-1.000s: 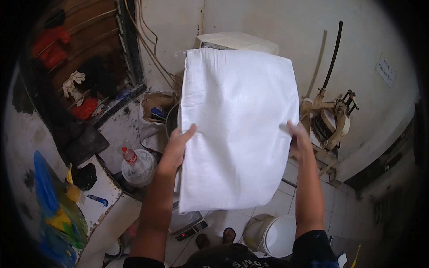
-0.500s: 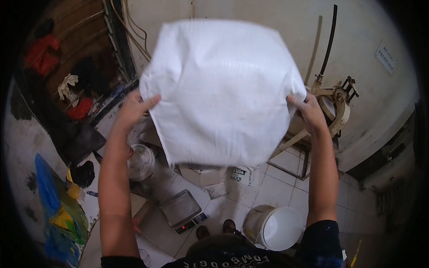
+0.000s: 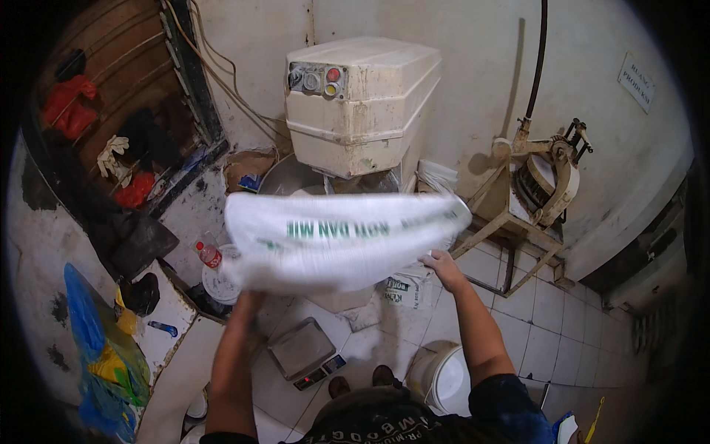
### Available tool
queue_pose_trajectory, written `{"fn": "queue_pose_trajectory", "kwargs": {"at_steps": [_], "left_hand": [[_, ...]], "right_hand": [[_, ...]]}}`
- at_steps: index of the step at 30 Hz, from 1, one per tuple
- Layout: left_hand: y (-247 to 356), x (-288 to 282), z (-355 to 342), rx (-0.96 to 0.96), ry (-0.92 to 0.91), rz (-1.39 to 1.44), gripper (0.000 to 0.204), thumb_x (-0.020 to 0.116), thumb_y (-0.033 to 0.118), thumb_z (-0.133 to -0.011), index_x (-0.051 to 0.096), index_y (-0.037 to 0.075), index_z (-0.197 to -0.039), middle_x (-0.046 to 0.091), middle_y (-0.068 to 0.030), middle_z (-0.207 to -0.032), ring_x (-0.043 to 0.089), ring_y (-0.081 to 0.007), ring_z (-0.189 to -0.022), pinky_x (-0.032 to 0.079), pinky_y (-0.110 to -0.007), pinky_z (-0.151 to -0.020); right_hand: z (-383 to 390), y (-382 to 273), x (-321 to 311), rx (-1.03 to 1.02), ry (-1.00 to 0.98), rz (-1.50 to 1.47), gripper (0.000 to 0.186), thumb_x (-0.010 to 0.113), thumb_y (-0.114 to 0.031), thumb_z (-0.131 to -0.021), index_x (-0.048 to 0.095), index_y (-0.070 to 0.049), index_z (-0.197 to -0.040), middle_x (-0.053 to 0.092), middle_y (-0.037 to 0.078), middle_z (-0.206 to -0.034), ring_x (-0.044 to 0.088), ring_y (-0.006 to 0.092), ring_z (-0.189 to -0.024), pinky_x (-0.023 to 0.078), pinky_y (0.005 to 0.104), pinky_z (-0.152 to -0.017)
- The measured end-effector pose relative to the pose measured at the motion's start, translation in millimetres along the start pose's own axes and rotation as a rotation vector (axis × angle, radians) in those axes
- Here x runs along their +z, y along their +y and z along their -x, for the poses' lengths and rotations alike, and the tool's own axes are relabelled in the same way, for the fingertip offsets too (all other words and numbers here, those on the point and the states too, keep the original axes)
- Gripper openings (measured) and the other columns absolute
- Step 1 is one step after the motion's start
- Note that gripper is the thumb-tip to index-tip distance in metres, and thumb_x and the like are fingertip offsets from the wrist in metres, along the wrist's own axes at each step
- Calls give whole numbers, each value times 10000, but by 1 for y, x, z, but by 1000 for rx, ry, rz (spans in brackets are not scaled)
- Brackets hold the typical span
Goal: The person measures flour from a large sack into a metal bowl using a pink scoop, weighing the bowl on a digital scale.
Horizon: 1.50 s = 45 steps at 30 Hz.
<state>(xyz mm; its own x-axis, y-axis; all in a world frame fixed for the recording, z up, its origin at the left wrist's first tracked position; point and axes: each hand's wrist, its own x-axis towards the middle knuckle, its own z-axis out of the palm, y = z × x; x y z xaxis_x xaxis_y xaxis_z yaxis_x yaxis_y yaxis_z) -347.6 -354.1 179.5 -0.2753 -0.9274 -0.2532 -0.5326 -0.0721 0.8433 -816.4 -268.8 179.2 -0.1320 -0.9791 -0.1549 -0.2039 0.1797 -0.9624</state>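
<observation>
A white woven sack [image 3: 347, 240] with green print hangs in mid-air in front of me, blurred by motion and folded into a wide, low shape. My right hand [image 3: 444, 268] pinches its lower right edge between thumb and fingers. Under the sack's lower left corner is my left hand [image 3: 251, 299], closed on the cloth; its fingers are mostly covered and smeared. Behind the sack stands a cream mixer housing [image 3: 362, 111] with red and yellow buttons. Part of a metal bowl [image 3: 285, 177] shows below the housing.
On the floor are a digital scale [image 3: 302, 349] and a white bucket [image 3: 451, 381]. A printed bag [image 3: 409, 288] lies beyond them. At left, a red-capped bottle [image 3: 210, 256] is by a pale tub [image 3: 219, 285]. A machine on a metal stand [image 3: 547, 185] occupies the right side.
Both hands have come down and closer together, bringing the sack lower. The sack has folded over, showing its green print, and the mixer housing behind it is uncovered.
</observation>
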Motion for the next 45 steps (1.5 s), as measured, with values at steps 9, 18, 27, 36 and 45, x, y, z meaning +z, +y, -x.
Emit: {"fn": "queue_pose_trajectory", "kwargs": {"at_steps": [9, 18, 27, 36, 45], "left_hand": [[5, 92, 7, 40, 544, 412, 465, 626, 368, -779, 600, -75, -918, 622, -145, -883, 586, -213, -773, 446, -343, -721], [48, 139, 55, -225, 531, 320, 450, 607, 368, -785, 609, -68, -897, 624, -136, -822, 574, -197, -755, 435, -333, -696], [18, 159, 72, -504, 367, 725, 372, 550, 301, -820, 578, -31, -987, 588, -96, -866, 557, -156, -744, 439, -287, -603], [83, 170, 118, -464, -533, 1184, 387, 455, 226, -895, 389, 1, -1203, 535, -95, -1120, 526, -250, -1028, 432, -366, -857], [128, 61, -26, 994, -100, -444, 310, 416, 261, -886, 586, 68, -1059, 564, -93, -1127, 464, -279, -1104, 348, -393, -944]], "right_hand": [[7, 29, 10, -277, 890, 303, 313, 534, -268, -840, 540, 12, -979, 526, 87, -783, 499, 195, -775, 400, 295, -723], [-31, -49, 161, -603, 85, 1197, 568, 408, -503, -836, 277, -286, -1344, 197, 73, -1422, 121, 344, -1310, 121, 574, -1003], [-13, -37, 150, -641, -23, 1340, 587, 540, -222, -757, 345, -245, -1309, 317, 109, -1348, 220, 351, -1270, 258, 550, -929], [42, -17, 103, -692, -154, 1208, 567, 508, -110, -743, 408, -290, -1272, 348, 77, -1339, 264, 370, -1249, 354, 490, -880], [37, -24, 51, -734, -411, 1104, 609, 583, -118, -718, 414, -329, -1264, 268, 49, -1390, 210, 354, -1284, 313, 449, -974]]}}
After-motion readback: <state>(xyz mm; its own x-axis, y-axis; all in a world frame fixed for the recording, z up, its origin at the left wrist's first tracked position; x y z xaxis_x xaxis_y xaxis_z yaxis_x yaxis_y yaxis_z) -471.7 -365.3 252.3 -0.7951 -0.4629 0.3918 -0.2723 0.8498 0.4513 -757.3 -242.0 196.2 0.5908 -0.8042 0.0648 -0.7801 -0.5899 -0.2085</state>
